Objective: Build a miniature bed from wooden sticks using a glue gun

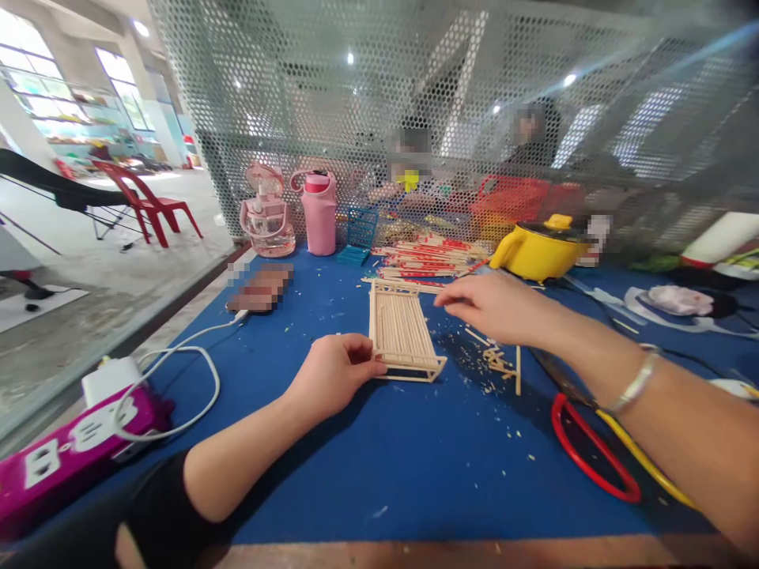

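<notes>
A small bed-like model made of thin wooden sticks lies on the blue tabletop, with low rails at both ends. My left hand pinches its near left corner between thumb and fingers. Just right of the model's far end, my right hand hovers with loosely bent fingers apart, and I see nothing in them. Below that hand are short cut stick pieces and crumbs. Scissors with one red handle and one yellow handle lie partly under my right forearm.
A heap of red-marked wooden sticks lies behind the model. Around it stand a yellow pot, a blue phone stand, a pink bottle and a clear jug. At left are a phone on a cable and a purple power strip.
</notes>
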A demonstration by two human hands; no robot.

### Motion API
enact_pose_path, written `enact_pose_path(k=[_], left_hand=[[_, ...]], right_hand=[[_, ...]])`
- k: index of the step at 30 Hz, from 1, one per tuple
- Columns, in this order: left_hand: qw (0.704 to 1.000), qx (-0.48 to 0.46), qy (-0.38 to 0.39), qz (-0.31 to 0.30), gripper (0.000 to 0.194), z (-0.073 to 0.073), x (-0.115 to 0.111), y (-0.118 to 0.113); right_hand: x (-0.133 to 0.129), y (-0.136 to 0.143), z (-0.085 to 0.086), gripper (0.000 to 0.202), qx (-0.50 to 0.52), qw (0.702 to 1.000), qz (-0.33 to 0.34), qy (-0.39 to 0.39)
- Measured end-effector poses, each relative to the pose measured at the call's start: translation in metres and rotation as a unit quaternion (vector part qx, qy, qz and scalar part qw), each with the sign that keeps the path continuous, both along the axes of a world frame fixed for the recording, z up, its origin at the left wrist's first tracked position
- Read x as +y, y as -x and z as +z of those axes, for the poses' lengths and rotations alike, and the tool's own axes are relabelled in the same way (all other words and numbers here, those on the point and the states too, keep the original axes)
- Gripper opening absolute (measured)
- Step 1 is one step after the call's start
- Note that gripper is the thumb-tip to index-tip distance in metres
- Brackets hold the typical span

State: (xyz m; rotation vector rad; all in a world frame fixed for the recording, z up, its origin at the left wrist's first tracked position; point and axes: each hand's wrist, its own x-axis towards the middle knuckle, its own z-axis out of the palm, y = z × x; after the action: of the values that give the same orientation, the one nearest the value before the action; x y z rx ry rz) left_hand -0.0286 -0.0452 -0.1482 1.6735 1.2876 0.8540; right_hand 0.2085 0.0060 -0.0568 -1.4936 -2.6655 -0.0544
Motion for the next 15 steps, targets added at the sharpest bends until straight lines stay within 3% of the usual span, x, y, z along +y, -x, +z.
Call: enact_pose_path(k=[3, 7, 15], left_hand=[[1.000, -0.003, -0.007, -0.003, 0.019, -0.001, 0.001, 0.000], [1.000, -0.011, -0.001, -0.003, 0.020, -0.003, 0.002, 0.000], [1.000, -0.007, -0.003, 0.008, 0.019, -0.002, 0.001, -0.001]], right_hand=[[0.017, 0.035, -0.017, 0.035, 0.064, 0.995, 0.076, 0.014], [0.043, 0.068, -0.039, 0.023, 0.077, 0.990, 0.118, 0.017], [0.056, 0.072, -0.049, 0.017, 0.083, 0.988, 0.126, 0.028]])
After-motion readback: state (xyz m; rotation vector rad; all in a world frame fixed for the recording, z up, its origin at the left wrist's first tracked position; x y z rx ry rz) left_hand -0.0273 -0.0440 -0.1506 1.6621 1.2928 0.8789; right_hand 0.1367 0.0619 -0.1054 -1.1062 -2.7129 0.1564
